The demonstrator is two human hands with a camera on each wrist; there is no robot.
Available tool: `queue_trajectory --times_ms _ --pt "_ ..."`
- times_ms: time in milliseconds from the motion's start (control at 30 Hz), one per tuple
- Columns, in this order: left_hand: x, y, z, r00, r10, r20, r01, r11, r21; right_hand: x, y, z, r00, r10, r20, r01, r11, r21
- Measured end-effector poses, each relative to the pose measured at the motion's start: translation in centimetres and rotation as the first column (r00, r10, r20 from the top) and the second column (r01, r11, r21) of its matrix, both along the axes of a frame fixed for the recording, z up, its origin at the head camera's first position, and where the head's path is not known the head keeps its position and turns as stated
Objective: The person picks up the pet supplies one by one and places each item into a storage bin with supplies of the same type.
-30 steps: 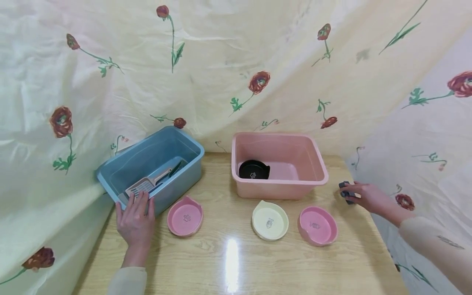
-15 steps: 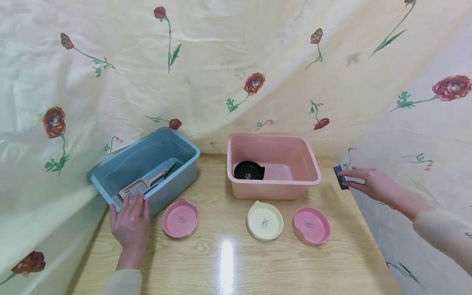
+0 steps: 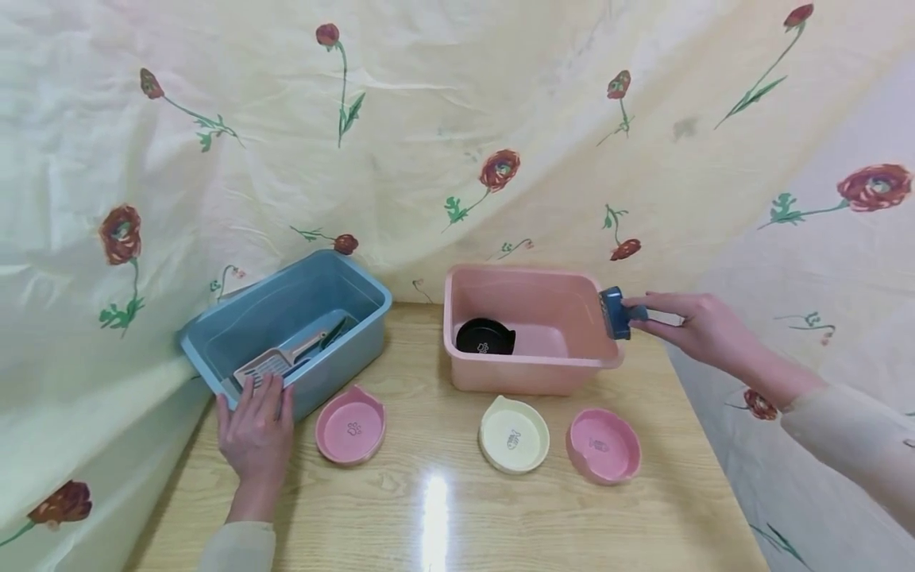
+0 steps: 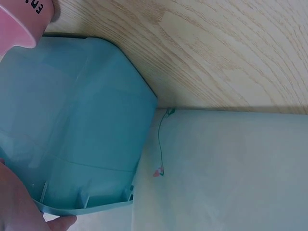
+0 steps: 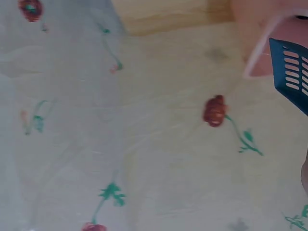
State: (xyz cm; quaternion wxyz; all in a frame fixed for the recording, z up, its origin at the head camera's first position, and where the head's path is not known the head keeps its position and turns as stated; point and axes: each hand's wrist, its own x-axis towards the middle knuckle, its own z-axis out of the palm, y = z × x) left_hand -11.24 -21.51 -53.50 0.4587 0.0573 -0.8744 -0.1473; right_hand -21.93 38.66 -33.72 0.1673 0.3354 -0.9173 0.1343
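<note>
In the head view my right hand [image 3: 689,318] pinches the short handle of a dark blue slotted litter scoop [image 3: 615,312]. The scoop is at the right rim of the pink plastic tub [image 3: 529,372]; its slots show in the right wrist view on the scoop [image 5: 291,72]. My left hand [image 3: 257,437] holds the near rim of the blue plastic tub [image 3: 350,342], fingers over the edge and thumb at the outer wall. A beige slotted litter scoop [image 3: 260,365] and darker tools, partly hidden, lie inside the blue tub. In the pink tub is a black bowl [image 3: 485,335].
A pink bowl [image 3: 350,429] stands close to the blue tub. Before the pink tub are a cream bowl [image 3: 515,437] and another pink bowl [image 3: 604,446]. Floral cloth [image 3: 415,95] hangs behind and at both sides of the wooden table [image 3: 357,516].
My right hand has lifted the dark blue scoop off the right side of the table and moved it left to the pink tub's rim. My left hand stays on the blue tub.
</note>
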Motion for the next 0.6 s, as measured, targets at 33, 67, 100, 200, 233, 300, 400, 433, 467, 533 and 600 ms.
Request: queue_trajectory --times_ms 33,67,100,200,233,300,400,433,467,533,600 --pt "0.0 0.0 0.1 1.0 -0.001 -0.002 0.001 1.0 -0.003 -0.1 -0.8 0.4 1.0 -0.003 0.013 0.003 1.0 -0.026" --pt "0.0 -0.1 0.2 1.0 -0.003 -0.004 0.003 1.0 -0.006 -0.2 -1.6 0.7 0.999 -0.009 0.032 0.011 0.998 -0.056" --pt "0.1 -0.1 0.2 1.0 -0.004 -0.006 0.004 1.0 -0.009 -0.4 -2.4 1.1 0.999 -0.013 0.045 0.016 0.996 -0.084" --pt "0.1 -0.1 0.2 1.0 -0.005 -0.02 0.005 1.0 -0.009 -0.9 -4.6 2.0 0.992 -0.023 0.123 0.044 0.983 -0.175" --pt "0.2 -0.1 0.2 1.0 -0.005 -0.02 0.005 1.0 -0.014 -1.2 -5.3 2.3 0.987 -0.021 0.158 0.054 0.977 -0.206" --pt "0.2 0.0 0.1 0.999 -0.003 -0.034 0.002 1.0 -0.014 -1.7 -6.7 3.0 0.976 -0.009 0.217 0.065 0.965 -0.254" --pt "0.1 -0.1 0.1 0.999 0.001 -0.035 -0.002 1.0 -0.027 -2.5 -8.9 3.7 0.943 0.052 0.328 0.072 0.933 -0.354" --pt "0.1 -0.1 0.1 0.999 0.0 -0.039 -0.001 1.0 -0.028 -2.8 -9.6 3.9 0.931 0.078 0.356 0.071 0.919 -0.389" --pt "0.0 -0.1 0.1 0.999 0.002 -0.035 -0.003 0.999 -0.032 -3.1 -10.3 4.0 0.919 0.105 0.379 0.07 0.905 -0.419" --pt "0.0 -0.1 0.1 1.0 0.003 -0.027 -0.004 0.999 -0.043 -3.8 -11.6 4.1 0.891 0.172 0.421 0.063 0.87 -0.488" --pt "0.0 -0.1 0.2 1.0 0.004 -0.021 -0.005 0.999 -0.05 -4.3 -12.9 4.1 0.866 0.208 0.455 0.072 0.848 -0.525"
